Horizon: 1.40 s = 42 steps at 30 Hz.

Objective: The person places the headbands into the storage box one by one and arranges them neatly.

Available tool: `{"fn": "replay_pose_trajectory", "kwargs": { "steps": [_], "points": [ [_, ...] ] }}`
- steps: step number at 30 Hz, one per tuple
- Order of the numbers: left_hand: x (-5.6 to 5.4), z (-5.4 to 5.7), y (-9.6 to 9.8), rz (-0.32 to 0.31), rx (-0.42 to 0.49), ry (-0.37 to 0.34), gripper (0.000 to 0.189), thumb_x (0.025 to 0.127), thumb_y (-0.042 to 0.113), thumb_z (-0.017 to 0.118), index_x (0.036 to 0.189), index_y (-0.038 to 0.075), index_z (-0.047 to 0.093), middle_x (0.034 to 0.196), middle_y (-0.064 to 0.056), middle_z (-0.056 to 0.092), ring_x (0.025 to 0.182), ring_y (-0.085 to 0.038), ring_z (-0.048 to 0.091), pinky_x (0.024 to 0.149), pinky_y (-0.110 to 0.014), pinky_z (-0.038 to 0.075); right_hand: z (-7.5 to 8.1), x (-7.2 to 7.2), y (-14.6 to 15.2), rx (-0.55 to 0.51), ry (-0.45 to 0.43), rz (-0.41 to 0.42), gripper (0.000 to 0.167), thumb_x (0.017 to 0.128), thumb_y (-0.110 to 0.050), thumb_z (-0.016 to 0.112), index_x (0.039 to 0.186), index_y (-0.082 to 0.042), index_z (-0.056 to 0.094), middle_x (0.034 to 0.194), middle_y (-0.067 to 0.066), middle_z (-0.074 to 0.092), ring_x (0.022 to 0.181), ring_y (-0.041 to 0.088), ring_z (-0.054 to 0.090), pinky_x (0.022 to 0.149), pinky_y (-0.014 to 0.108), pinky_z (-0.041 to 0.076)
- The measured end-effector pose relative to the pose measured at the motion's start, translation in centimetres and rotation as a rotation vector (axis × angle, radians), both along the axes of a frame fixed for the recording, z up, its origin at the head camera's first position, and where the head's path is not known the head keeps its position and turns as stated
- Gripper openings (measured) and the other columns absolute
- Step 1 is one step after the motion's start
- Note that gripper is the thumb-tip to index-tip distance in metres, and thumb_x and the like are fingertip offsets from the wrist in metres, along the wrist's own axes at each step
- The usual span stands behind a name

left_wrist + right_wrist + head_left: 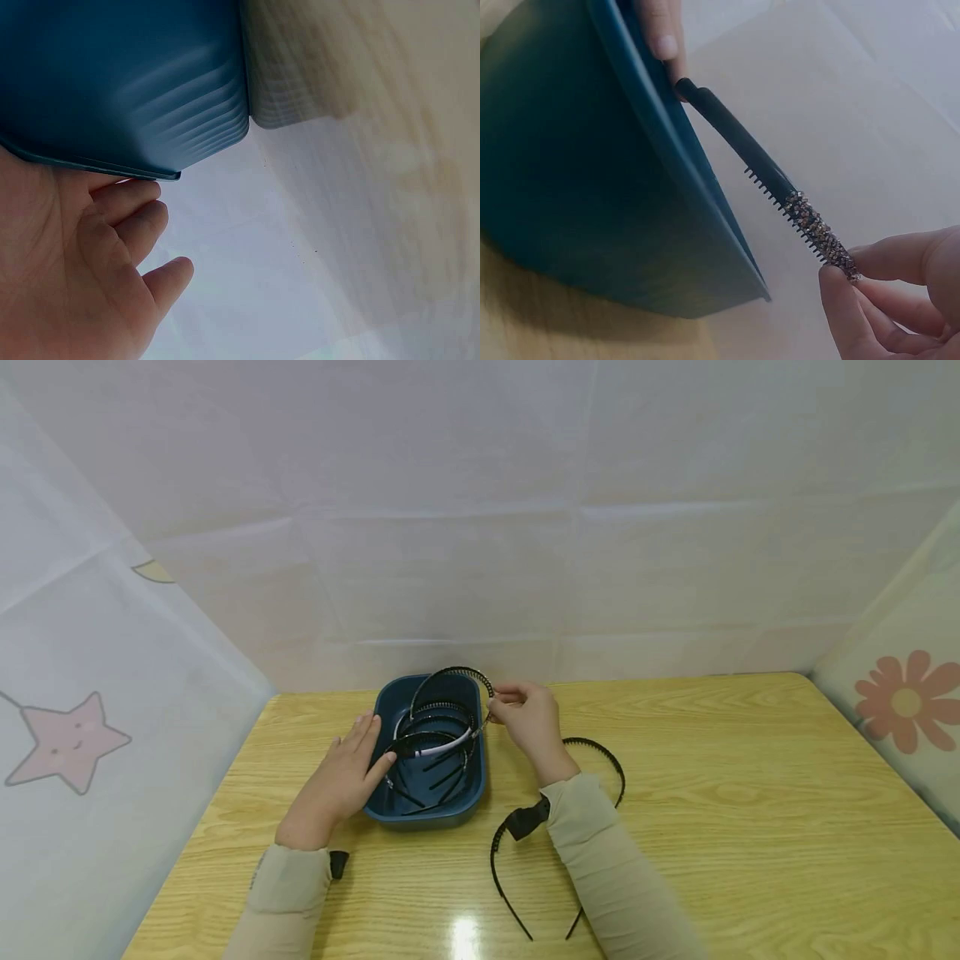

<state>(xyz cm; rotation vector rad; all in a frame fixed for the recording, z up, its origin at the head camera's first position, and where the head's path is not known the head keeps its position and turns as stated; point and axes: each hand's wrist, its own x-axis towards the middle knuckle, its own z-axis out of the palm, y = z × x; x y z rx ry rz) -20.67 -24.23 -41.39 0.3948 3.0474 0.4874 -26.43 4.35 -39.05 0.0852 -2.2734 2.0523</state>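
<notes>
My right hand (pixel 529 718) pinches a black toothed headband (pixel 452 670) between thumb and fingers, by a part covered in glittery stones. That headband arches over the blue bin (pixel 427 821), and one end reaches toward its inside in the right wrist view. Inside the bin lie several black headbands and a lilac headband (pixel 450 746). On the bin's left rim rests my left hand (pixel 341 781), fingers extended and thumb over the edge. Seen from below in the left wrist view, the left hand (pixel 82 255) touches the rim from outside.
Near my right forearm lies a black headband with a bow (pixel 528 818). A toothed black arc (pixel 600 745) shows beyond the sleeve; whether it belongs to the same headband I cannot tell. Beside my left sleeve is a small black piece (pixel 339 863). White sheets surround the wooden table (pixel 750 827).
</notes>
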Motion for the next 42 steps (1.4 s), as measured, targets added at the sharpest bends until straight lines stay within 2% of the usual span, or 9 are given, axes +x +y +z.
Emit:
{"fn": "replay_pose_trajectory", "kwargs": {
  "steps": [8, 14, 21, 33, 42],
  "points": [
    [0.1, 0.0, -0.1, -0.004, 0.006, 0.007, 0.073, 0.11, 0.045, 0.037, 0.161, -0.004, 0.014, 0.167, -0.024, 0.01, 0.154, -0.041, 0.009, 0.12, -0.065, 0.011, -0.4, 0.7, -2.0, 0.012, 0.0, 0.032, 0.029, 0.088, 0.003, 0.075, 0.115, 0.01, 0.071, 0.096, 0.02, 0.072, 0.07, 0.017, 0.072, 0.067, 0.03, 0.062],
    [-0.1, -0.1, -0.1, -0.005, 0.003, 0.01, 0.074, 0.11, 0.046, 0.036, 0.161, -0.004, 0.014, 0.167, -0.024, 0.01, 0.154, -0.041, 0.009, 0.12, -0.066, 0.011, -0.5, 1.0, -2.7, 0.035, -0.004, 0.051, 0.028, 0.088, 0.003, 0.076, 0.115, 0.008, 0.071, 0.094, 0.018, 0.072, 0.074, 0.02, 0.074, 0.067, 0.028, 0.062],
    [-0.1, -0.1, -0.2, -0.008, -0.001, 0.008, 0.073, 0.11, 0.044, 0.038, 0.16, -0.004, 0.015, 0.167, -0.024, 0.011, 0.154, -0.041, 0.009, 0.12, -0.066, 0.011, -0.9, 1.4, -3.3, 0.083, 0.03, 0.074, 0.027, 0.088, 0.002, 0.076, 0.114, 0.01, 0.07, 0.093, 0.018, 0.072, 0.074, 0.022, 0.074, 0.067, 0.028, 0.062],
    [-0.2, 0.0, 0.0, -0.01, 0.002, 0.007, 0.073, 0.11, 0.042, 0.039, 0.16, -0.005, 0.016, 0.167, -0.024, 0.011, 0.154, -0.041, 0.01, 0.12, -0.066, 0.011, -1.2, 1.6, -3.2, 0.189, 0.049, 0.097, 0.022, 0.088, -0.003, 0.078, 0.109, 0.002, 0.073, 0.092, 0.012, 0.073, 0.072, 0.018, 0.073, 0.066, 0.027, 0.061],
    [-0.1, 0.0, -0.1, -0.007, -0.007, 0.001, 0.076, 0.11, 0.049, 0.034, 0.161, -0.004, 0.014, 0.168, -0.023, 0.009, 0.154, -0.041, 0.009, 0.12, -0.065, 0.01, -0.7, 1.5, -2.0, 0.257, 0.062, 0.152, 0.02, 0.094, -0.006, 0.073, 0.112, 0.003, 0.071, 0.095, 0.011, 0.069, 0.073, 0.019, 0.072, 0.066, 0.028, 0.06]
  ]
}}
